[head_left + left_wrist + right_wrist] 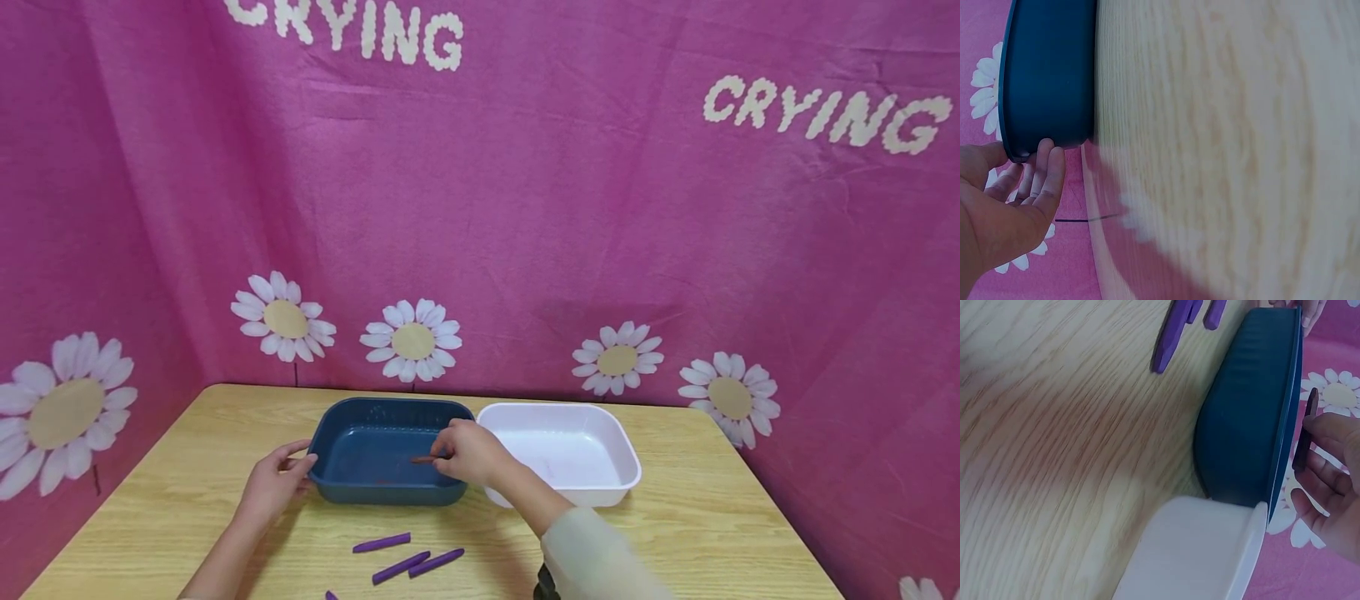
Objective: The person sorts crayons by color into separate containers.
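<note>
A brown crayon [429, 459] is pinched between the thumb and fingers of my right hand [474, 452], over the right part of the dark blue basin [390, 493]. In the right wrist view the crayon [1305, 431] shows above the basin's rim. At the basin's left end, my left hand [276, 479] holds the rim, thumb on the edge and fingers against the outer wall, as the left wrist view shows of the hand [1019, 200] too. Small reddish marks show on the basin's floor.
A white basin [627, 477] stands right beside the blue one, their rims close together. Several purple crayons [382, 542] lie on the wooden table [697, 533] in front of the blue basin. A pink curtain [525, 208] with daisies hangs behind the table and along both sides.
</note>
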{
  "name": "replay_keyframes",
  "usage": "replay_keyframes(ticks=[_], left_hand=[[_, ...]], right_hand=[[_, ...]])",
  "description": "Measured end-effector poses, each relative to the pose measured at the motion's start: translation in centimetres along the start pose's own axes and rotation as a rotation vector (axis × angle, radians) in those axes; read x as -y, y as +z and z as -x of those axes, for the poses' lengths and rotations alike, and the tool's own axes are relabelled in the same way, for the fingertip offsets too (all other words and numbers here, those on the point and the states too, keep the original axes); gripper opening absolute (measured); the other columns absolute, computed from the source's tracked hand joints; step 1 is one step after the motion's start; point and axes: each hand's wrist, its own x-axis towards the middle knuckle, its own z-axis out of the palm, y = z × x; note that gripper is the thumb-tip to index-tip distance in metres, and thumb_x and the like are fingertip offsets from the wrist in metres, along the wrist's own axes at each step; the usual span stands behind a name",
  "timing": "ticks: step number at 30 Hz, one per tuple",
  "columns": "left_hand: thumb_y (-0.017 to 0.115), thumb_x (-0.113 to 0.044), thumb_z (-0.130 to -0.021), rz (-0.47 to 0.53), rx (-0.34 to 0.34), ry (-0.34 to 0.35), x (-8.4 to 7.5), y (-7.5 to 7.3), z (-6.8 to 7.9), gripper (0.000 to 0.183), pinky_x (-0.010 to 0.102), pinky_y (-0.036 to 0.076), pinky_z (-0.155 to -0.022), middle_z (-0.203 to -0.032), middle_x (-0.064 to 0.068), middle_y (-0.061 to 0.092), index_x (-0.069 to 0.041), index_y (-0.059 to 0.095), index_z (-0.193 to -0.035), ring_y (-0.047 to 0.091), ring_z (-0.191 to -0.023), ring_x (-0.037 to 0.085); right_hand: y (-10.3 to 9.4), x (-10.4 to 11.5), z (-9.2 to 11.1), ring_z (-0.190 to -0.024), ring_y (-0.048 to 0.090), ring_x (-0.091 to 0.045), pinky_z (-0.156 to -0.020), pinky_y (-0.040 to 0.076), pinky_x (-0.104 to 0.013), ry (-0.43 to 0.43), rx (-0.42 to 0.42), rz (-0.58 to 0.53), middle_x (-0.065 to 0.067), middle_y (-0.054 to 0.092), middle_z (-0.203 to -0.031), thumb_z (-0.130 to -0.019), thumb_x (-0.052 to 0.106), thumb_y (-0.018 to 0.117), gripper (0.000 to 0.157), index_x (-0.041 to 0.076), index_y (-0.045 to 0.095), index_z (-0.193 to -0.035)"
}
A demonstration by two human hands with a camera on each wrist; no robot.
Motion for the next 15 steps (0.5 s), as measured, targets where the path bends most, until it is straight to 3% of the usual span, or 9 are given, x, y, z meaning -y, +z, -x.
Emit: replay_keyframes(ticks=[9,15], left_hand=[[0.053,-0.018,-0.095,0.001,0.002,0.005,0.0,-0.1,0.1,0.045,0.034,0.057,-0.069,-0.099,0.025,0.062,0.006,0.044,-0.132,0.065,-0.069,0.018],[0.052,-0.018,-0.095,-0.002,0.007,0.007,-0.1,-0.1,0.1,0.044,0.034,0.057,-0.069,-0.099,0.025,0.062,0.006,0.044,-0.132,0.065,-0.07,0.017]], right_hand=[[0.8,0.8,-0.7,-0.073,0.05,-0.004,-0.061,0.044,-0.016,0.077,0.021,-0.03,0.004,0.062,-0.081,-0.083,0.022,0.068,0.012,0.015,0.075,-0.09],[1.4,0.9,-1.0,-0.069,0.049,-0.004,-0.059,0.042,-0.017,0.105,0.013,-0.026,0.004,0.058,-0.076,-0.081,0.021,0.069,0.011,0.014,0.075,-0.088]])
